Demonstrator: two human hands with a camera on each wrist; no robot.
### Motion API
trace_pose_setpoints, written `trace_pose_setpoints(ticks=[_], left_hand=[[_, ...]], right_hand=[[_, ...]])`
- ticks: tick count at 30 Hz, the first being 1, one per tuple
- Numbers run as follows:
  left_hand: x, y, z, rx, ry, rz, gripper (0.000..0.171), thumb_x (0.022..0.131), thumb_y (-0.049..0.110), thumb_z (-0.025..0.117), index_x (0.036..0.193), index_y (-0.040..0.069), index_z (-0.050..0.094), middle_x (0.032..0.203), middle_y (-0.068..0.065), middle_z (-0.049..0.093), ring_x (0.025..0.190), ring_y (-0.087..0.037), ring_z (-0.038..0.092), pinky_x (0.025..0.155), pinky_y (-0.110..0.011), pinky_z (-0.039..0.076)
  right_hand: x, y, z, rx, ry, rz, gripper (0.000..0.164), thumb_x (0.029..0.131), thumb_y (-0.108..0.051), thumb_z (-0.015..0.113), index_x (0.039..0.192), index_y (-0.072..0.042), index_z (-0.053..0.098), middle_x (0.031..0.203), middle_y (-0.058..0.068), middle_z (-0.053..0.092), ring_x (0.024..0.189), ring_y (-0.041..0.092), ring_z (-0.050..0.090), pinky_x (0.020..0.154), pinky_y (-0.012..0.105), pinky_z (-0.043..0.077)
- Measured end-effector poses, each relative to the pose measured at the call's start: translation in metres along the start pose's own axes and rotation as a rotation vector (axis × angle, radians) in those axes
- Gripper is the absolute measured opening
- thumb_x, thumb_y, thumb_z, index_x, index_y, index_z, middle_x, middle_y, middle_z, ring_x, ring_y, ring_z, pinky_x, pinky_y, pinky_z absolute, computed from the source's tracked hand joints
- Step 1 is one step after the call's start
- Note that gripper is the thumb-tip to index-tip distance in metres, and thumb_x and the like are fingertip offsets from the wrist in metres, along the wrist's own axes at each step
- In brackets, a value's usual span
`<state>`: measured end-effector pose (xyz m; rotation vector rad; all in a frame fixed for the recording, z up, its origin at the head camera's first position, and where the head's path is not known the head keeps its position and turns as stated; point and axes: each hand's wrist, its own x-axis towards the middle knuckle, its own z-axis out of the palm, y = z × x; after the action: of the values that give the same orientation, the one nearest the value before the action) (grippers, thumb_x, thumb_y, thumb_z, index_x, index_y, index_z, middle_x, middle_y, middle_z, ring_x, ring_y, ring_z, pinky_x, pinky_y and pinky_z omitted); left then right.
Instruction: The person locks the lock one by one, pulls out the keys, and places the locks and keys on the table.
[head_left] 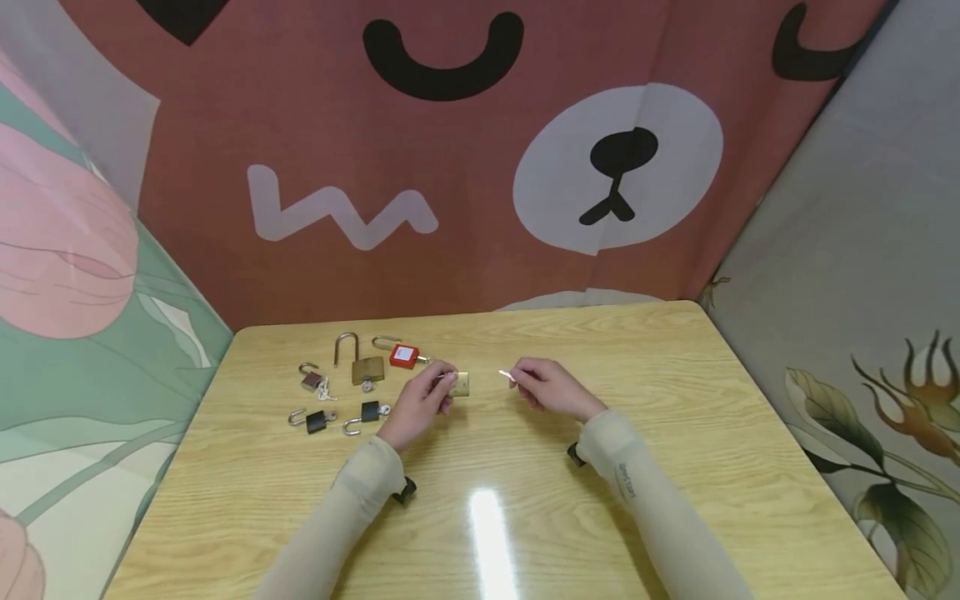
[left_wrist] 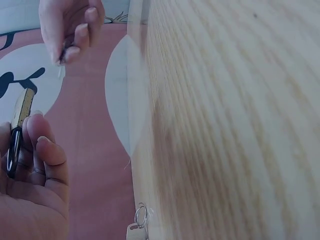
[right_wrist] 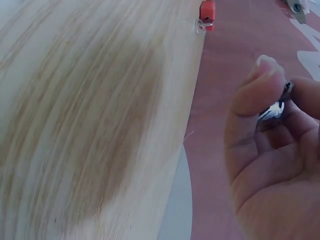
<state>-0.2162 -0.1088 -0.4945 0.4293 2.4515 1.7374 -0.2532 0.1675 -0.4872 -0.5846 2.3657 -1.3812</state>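
My left hand [head_left: 417, 402] grips a brass padlock [head_left: 462, 384] by its shackle end, the body sticking out to the right past the fingers. In the left wrist view, the dark shiny shackle [left_wrist: 14, 155] lies between thumb and fingers. Opposite it, my right hand [head_left: 553, 388] pinches a small silvery key [head_left: 506, 375] between thumb and index finger. The key's blade points left at the padlock, with a gap between them. More metal [right_wrist: 272, 112] shows inside the right palm, partly hidden by the fingers. Both hands are raised over the table.
On the left of the wooden table [head_left: 712, 467] lie several padlocks with raised shackles and keys: a red padlock [head_left: 403, 357], a large brass padlock [head_left: 368, 370], a brown padlock [head_left: 311, 381] and black padlocks [head_left: 317, 422]. A patterned cloth [head_left: 465, 150] hangs behind the table.
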Motion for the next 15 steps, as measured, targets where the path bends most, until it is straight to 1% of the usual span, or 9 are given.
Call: trace_pose_setpoints(ticks=[3,6,8,11,13,15], left_hand=[[0.001,0.001,0.0,-0.004,0.002,0.006,0.02,0.111,0.027,0.049,0.115,0.014,0.063,0.085,-0.014,0.061,0.069,-0.017,0.06,0.073,-0.054,0.058],[0.001,0.001,0.0,-0.005,0.006,0.006,0.02,0.111,0.027,0.049,0.115,0.014,0.063,0.084,-0.011,0.06,0.069,-0.017,0.06,0.073,-0.055,0.058],[0.002,0.001,0.001,-0.009,0.004,0.004,0.02,0.111,0.027,0.049,0.115,0.014,0.064,0.084,-0.013,0.061,0.069,-0.017,0.06,0.074,-0.055,0.058],[0.002,0.001,0.002,-0.014,-0.005,0.001,0.02,0.111,0.027,0.049,0.115,0.014,0.064,0.087,-0.021,0.061,0.07,-0.018,0.059,0.074,-0.056,0.058],[0.002,0.0,0.003,-0.015,-0.009,0.001,0.02,0.111,0.026,0.049,0.115,0.014,0.064,0.089,-0.026,0.061,0.07,-0.019,0.059,0.074,-0.056,0.058],[0.002,-0.001,0.003,-0.013,-0.01,0.003,0.019,0.111,0.026,0.05,0.115,0.013,0.064,0.089,-0.026,0.061,0.07,-0.018,0.059,0.074,-0.055,0.058]], right_hand=[[0.003,0.002,0.003,-0.049,-0.012,-0.007,0.035,0.112,-0.026,0.049,0.106,0.003,0.066,0.073,0.012,0.059,0.055,0.014,0.049,0.05,0.026,0.044],[0.005,0.004,0.005,-0.1,-0.033,-0.007,0.031,0.111,-0.025,0.051,0.104,0.0,0.068,0.073,0.013,0.061,0.054,0.015,0.051,0.051,0.027,0.046],[0.005,0.006,0.007,-0.138,-0.049,0.003,0.027,0.11,-0.024,0.053,0.103,-0.003,0.069,0.074,0.014,0.063,0.055,0.016,0.053,0.053,0.028,0.048],[0.005,0.008,0.01,-0.181,-0.063,0.015,0.023,0.109,-0.023,0.056,0.101,-0.007,0.071,0.076,0.013,0.066,0.057,0.019,0.057,0.055,0.029,0.05],[0.007,0.01,0.013,-0.216,-0.059,0.011,0.021,0.108,-0.023,0.059,0.098,-0.01,0.073,0.077,0.011,0.067,0.058,0.017,0.057,0.057,0.029,0.05],[0.009,0.012,0.016,-0.245,-0.051,-0.001,0.02,0.106,-0.022,0.061,0.096,-0.012,0.074,0.079,0.009,0.07,0.062,0.015,0.057,0.06,0.029,0.05]])
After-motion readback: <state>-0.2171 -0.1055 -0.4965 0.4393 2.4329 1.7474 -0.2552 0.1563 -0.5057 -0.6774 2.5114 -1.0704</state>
